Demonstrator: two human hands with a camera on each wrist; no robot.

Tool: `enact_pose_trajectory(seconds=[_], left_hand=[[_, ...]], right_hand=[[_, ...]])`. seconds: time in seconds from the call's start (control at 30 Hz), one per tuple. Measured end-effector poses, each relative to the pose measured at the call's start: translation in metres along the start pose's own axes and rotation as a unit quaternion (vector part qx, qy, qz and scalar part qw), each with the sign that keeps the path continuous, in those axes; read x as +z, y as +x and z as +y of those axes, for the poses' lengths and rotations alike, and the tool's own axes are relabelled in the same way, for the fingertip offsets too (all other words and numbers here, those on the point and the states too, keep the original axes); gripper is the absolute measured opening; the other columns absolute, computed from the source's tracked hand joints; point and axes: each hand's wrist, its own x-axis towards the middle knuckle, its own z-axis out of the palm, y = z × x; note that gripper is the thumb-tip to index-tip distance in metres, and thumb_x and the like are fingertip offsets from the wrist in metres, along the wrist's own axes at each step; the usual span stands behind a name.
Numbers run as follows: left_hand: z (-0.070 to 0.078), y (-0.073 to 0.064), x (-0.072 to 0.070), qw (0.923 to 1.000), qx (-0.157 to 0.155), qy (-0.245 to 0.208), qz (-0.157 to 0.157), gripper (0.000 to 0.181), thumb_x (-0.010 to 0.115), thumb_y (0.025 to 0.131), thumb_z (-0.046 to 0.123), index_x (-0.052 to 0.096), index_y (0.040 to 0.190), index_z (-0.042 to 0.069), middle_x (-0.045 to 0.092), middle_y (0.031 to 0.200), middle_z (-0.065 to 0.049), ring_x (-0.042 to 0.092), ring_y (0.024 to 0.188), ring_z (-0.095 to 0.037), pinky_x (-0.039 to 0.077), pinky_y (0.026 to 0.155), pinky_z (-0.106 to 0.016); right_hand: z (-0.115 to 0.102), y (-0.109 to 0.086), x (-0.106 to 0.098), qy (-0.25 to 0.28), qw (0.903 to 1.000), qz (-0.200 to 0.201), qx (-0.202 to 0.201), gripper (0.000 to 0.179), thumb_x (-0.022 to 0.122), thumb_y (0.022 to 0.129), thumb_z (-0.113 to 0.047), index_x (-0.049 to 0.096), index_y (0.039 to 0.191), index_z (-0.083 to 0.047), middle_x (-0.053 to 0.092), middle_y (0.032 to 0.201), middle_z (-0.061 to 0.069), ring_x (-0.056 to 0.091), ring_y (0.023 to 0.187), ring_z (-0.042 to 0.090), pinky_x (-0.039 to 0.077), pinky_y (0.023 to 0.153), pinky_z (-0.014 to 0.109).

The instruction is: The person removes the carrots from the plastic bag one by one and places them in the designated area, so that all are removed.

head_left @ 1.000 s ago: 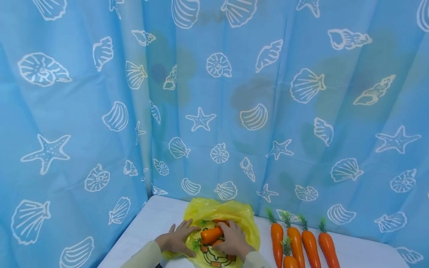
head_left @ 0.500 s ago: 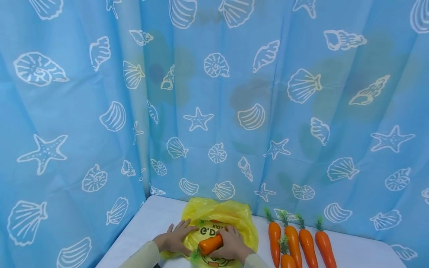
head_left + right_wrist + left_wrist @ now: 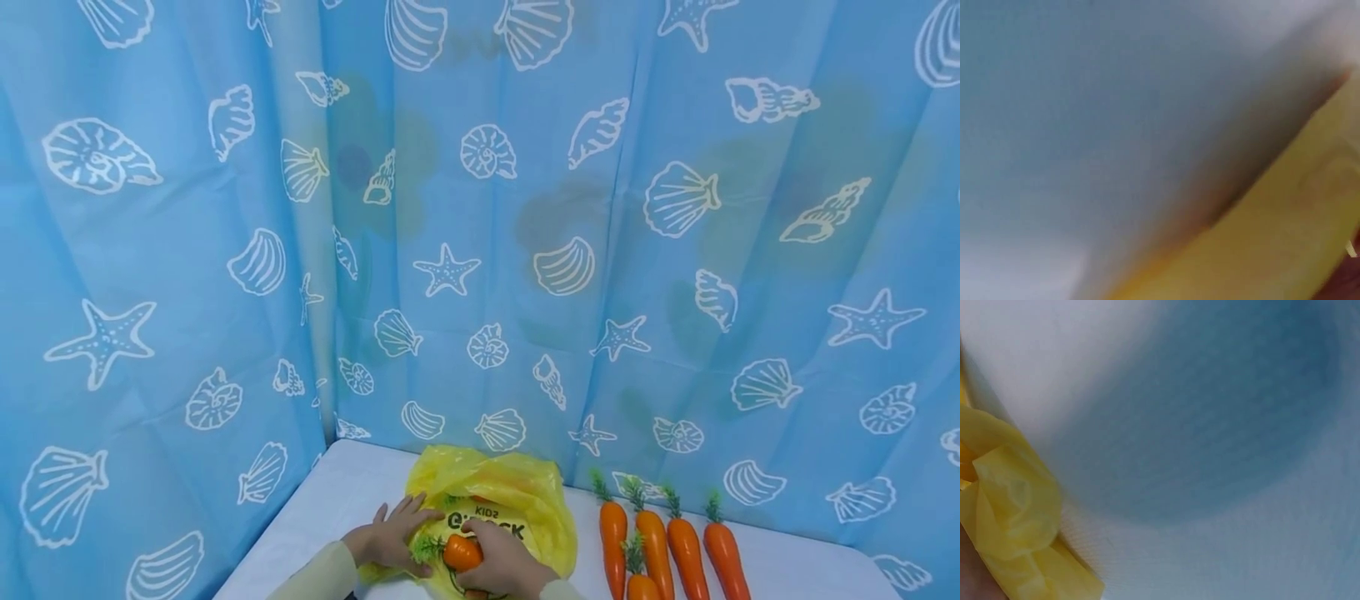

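A yellow plastic bag (image 3: 551,517) with dark printing lies spread on the white table. Over its front part, my right hand (image 3: 501,560) grips an orange toy carrot (image 3: 462,552), whose green leafy top points left toward my other hand. At the bag's left edge rests my left hand (image 3: 393,537), its fingers spread and pointing away from me. Crumpled yellow plastic (image 3: 1016,494) shows beside that hand in the left wrist view. A bit of orange and green shows under the plastic at the back of the bag.
Several more orange carrots (image 3: 686,558) with green tops lie in a group on the table (image 3: 810,562) right of the bag. A blue curtain (image 3: 510,208) printed with white shells and starfish hangs behind the table and along its left side.
My right hand has drawn the carrot toward me and turned it, so its leafy top shows at left. More of the bag's lettering is uncovered. My left hand has stayed at the bag's edge.
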Motion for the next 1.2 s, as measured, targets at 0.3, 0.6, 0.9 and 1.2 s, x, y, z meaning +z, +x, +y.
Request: enact_pose_trajectory(seconds=[0.3, 0.6, 0.9, 1.2], left_hand=[[-0.001, -0.006, 0.001, 0.9993, -0.016, -0.032, -0.004, 0.077, 0.074, 0.062, 0.059, 0.045, 0.131, 0.039, 0.017, 0.154, -0.011, 0.008, 0.141, -0.040, -0.004, 0.105, -0.068], [-0.006, 0.000, 0.001, 0.9990, -0.029, -0.032, -0.012, 0.082, 0.074, 0.063, 0.057, 0.045, 0.135, 0.031, 0.016, 0.155, -0.007, 0.005, 0.142, -0.037, -0.008, 0.107, -0.065], [-0.008, 0.001, 0.004, 0.9971, -0.047, -0.057, -0.018, 0.080, 0.076, 0.062, 0.055, 0.047, 0.133, 0.031, 0.024, 0.153, -0.007, 0.004, 0.141, -0.040, -0.008, 0.105, -0.067], [-0.003, 0.005, 0.001, 0.9993, -0.021, -0.026, -0.019, 0.078, 0.072, 0.067, 0.056, 0.044, 0.134, 0.030, 0.018, 0.154, -0.010, 0.008, 0.141, -0.039, -0.006, 0.105, -0.067]], right_hand=[[-0.008, -0.004, 0.005, -0.012, 0.9996, -0.010, 0.023, 0.057, 0.075, 0.073, -0.033, 0.049, 0.122, -0.019, 0.059, 0.099, -0.005, 0.056, 0.083, 0.013, 0.050, 0.074, 0.040], [-0.016, -0.008, 0.012, -0.028, 0.9986, 0.015, 0.043, 0.054, 0.070, 0.078, -0.026, 0.044, 0.126, -0.020, 0.054, 0.098, -0.004, 0.053, 0.083, 0.014, 0.048, 0.077, 0.042], [-0.031, -0.019, 0.002, 0.007, 0.9998, 0.019, 0.008, 0.045, 0.071, 0.077, -0.023, 0.050, 0.117, -0.025, 0.057, 0.096, -0.013, 0.053, 0.081, 0.009, 0.049, 0.079, 0.039], [-0.047, -0.030, -0.005, 0.098, 0.9937, 0.054, -0.012, 0.064, 0.069, 0.080, -0.033, 0.036, 0.133, -0.019, 0.056, 0.111, -0.002, 0.056, 0.084, 0.011, 0.052, 0.073, 0.037]])
